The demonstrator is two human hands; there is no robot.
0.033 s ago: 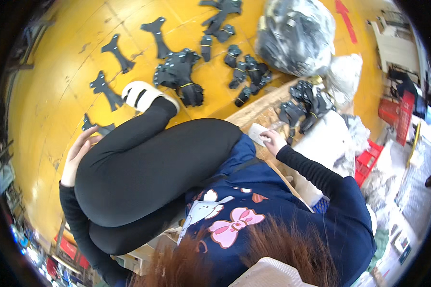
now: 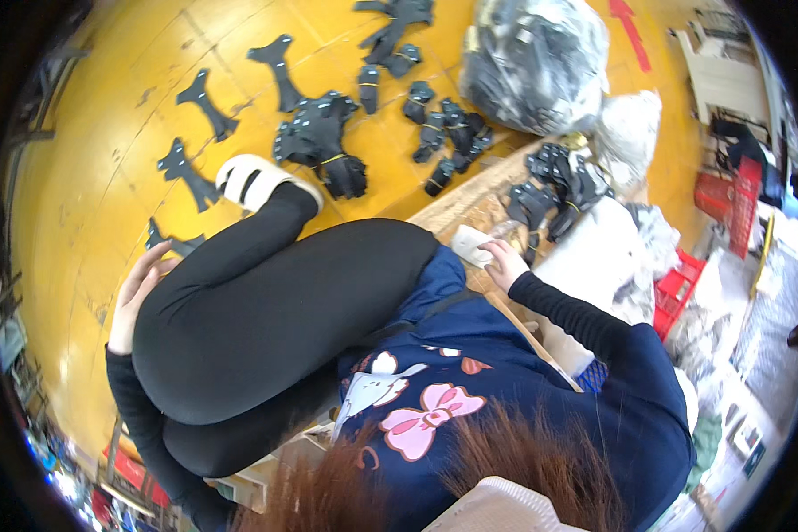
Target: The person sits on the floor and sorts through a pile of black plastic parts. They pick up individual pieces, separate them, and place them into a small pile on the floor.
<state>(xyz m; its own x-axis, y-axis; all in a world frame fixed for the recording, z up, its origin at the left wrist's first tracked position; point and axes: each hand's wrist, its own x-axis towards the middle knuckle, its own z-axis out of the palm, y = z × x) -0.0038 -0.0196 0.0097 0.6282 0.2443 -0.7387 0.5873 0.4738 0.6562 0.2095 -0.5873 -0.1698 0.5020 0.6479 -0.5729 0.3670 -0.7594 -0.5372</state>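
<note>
My left hand [image 2: 137,293] is beside my bent knee, fingers stretched and apart. Its fingertips are next to a flat black Y-shaped piece [image 2: 179,245] on the floor; I cannot tell if they touch it. My right hand [image 2: 506,265] is at my other side with fingers closed on the edge of a small white flat piece [image 2: 470,246], low over a wooden board [image 2: 443,207]. More black pieces lie spread out, such as one with a forked end [image 2: 189,175]. A thick stack of them [image 2: 317,142] is tied with a yellow band.
Several small banded black bundles [image 2: 430,133] lie farther off on the yellow floor [image 2: 106,177]. A big clear bag of dark things [image 2: 536,66] and a whitish bag [image 2: 628,137] stand at the far right. Black pieces [image 2: 559,182], white wrapping [image 2: 594,253] and a red crate [image 2: 678,288] are at my right.
The whole view has shifted slightly, so the floor pieces and bags appear a little farther left. Both hands keep nearly the same places, and the white piece stays in my right fingers.
</note>
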